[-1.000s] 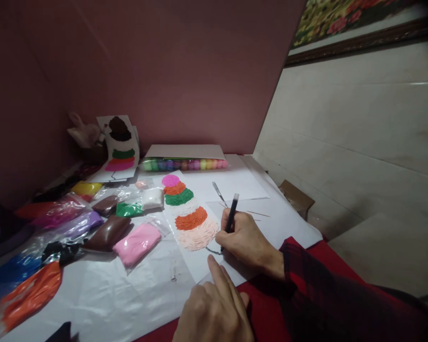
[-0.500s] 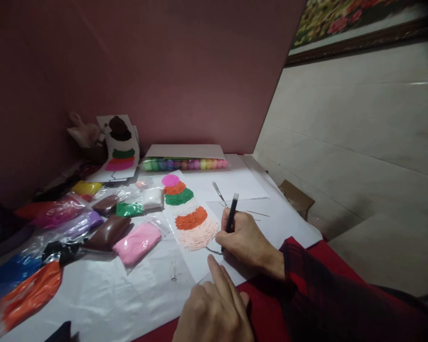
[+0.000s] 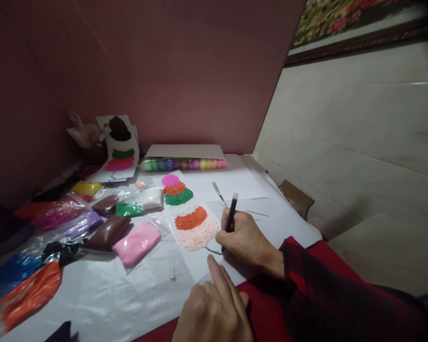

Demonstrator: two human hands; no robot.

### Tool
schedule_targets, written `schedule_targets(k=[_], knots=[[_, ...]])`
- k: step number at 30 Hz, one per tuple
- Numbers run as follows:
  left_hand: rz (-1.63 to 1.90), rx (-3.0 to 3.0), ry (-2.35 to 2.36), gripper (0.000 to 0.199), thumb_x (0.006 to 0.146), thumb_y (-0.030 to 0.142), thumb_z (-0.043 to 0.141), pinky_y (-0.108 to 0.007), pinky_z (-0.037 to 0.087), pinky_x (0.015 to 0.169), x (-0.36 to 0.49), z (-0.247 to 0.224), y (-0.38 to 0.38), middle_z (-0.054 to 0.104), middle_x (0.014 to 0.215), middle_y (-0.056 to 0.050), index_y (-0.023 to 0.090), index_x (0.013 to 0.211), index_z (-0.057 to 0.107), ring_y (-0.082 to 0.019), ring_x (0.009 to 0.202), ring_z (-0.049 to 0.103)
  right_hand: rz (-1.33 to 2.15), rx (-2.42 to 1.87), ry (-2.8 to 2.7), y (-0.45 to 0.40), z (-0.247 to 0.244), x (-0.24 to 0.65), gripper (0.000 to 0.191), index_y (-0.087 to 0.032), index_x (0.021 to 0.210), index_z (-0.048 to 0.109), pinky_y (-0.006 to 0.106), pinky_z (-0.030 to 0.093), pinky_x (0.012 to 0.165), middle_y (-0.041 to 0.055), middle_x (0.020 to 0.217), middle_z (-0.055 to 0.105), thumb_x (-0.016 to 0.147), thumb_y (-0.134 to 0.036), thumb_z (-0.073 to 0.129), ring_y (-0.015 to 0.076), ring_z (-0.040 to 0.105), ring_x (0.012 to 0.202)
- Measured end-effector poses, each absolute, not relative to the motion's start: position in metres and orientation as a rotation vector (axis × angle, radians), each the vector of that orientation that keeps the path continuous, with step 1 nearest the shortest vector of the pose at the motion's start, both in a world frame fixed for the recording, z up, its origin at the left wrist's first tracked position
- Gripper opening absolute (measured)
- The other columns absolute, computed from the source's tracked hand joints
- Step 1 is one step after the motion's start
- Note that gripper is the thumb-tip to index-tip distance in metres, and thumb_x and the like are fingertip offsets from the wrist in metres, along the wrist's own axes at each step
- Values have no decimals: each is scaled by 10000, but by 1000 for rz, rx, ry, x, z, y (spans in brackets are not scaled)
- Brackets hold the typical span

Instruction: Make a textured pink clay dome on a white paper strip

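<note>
My right hand is closed round a black pen, which leans slightly with its tip on a white sheet of paper. A dark wavy line runs from the pen tip to a coloured clay picture on that sheet. The picture has textured bands of pale pink, orange, white and green, with a magenta round at the far end. Below the line, my left hand rests on the sheet's near edge, its index finger stretched out and nothing seen in it.
Bags of coloured clay, among them a pink one and an orange one, cover the left side. A finished-looking picture leans at the back. A clay pot strip, a metal tool and thin sticks lie beyond my hands.
</note>
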State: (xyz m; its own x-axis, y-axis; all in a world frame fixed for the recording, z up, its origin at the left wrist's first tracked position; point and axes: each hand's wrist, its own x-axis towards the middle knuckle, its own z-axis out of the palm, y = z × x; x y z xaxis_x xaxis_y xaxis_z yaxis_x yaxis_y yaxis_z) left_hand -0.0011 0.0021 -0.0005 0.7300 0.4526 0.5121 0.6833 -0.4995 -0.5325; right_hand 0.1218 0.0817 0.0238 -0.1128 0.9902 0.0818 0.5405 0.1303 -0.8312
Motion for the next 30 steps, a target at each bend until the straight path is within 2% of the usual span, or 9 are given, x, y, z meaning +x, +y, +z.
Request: schedule_targets(k=[11, 30], knots=[[-400, -2173, -878, 312, 840, 285, 587, -220, 352, 307, 0, 0, 1, 702, 809, -297, 14, 844, 741, -134, 338, 510, 850, -1509, -1758, 81, 26, 121, 147, -196, 538, 404, 206, 322, 434, -60, 490, 456, 596, -99, 499, 78, 427, 460], [-398, -2195, -857, 297, 865, 211, 529, -226, 366, 299, -1, 0, 2, 700, 802, -302, -5, 854, 732, -136, 335, 508, 859, -1505, -1729, 82, 24, 122, 128, -192, 558, 418, 207, 325, 444, -53, 507, 462, 597, -109, 508, 84, 426, 478]])
